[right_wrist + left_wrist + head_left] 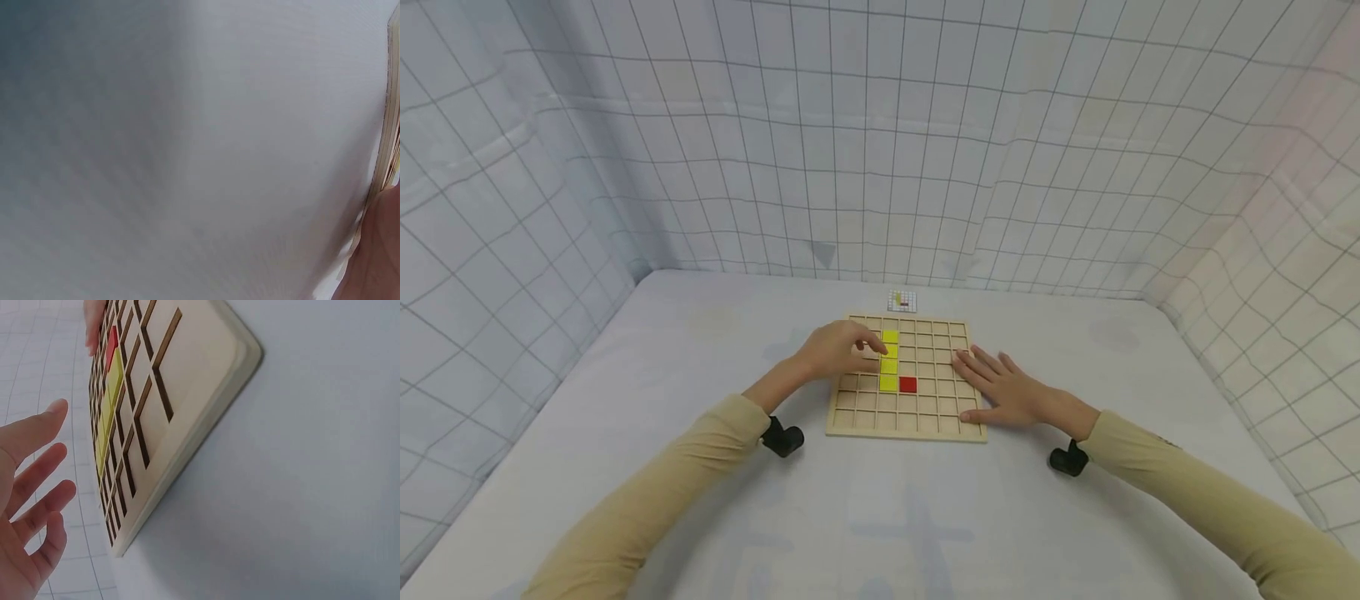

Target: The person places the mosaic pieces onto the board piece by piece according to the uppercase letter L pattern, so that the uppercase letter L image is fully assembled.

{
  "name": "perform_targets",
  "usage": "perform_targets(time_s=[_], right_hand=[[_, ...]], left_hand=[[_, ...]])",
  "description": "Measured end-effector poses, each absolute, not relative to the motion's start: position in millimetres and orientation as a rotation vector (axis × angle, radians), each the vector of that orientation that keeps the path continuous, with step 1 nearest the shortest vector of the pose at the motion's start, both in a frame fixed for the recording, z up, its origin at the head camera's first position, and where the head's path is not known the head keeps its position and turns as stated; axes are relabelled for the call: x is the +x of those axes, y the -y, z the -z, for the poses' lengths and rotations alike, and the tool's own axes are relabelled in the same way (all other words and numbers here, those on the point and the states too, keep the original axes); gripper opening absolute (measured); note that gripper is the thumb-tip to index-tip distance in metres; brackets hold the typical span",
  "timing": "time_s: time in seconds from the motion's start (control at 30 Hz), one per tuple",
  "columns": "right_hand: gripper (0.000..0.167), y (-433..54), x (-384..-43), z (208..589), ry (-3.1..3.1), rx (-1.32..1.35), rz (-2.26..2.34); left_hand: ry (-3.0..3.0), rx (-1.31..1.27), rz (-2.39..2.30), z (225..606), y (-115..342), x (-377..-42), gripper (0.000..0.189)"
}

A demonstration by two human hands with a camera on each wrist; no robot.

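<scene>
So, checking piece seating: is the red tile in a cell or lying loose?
In. The red tile sits inside a grid board cell beside the yellow tiles.

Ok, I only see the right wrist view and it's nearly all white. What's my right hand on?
Observer: Your right hand lies flat on the right edge of a wooden grid board.
Operator: Anything in it?
Observer: A column of yellow tiles, one red tile beside the nearest one.
Operator: And my other hand?
Observer: The left hand is over the board's left side, fingers loose, by the yellow tiles.
</scene>
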State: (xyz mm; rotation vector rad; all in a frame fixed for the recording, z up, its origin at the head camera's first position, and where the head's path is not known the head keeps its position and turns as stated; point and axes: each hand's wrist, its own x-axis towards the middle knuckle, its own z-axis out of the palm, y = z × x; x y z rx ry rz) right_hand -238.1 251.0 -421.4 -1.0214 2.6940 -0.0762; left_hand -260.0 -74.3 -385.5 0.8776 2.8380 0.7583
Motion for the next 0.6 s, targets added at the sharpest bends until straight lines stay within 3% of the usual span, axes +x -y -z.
perform_targets(time_s=[0.6], right_hand=[[0.091, -252.4, -238.0, 424.5, -2.693, -1.013, 0.094]], left_hand=[[-2.851, 0.786, -1.065, 398.0, 161.3, -247.9, 0.028]])
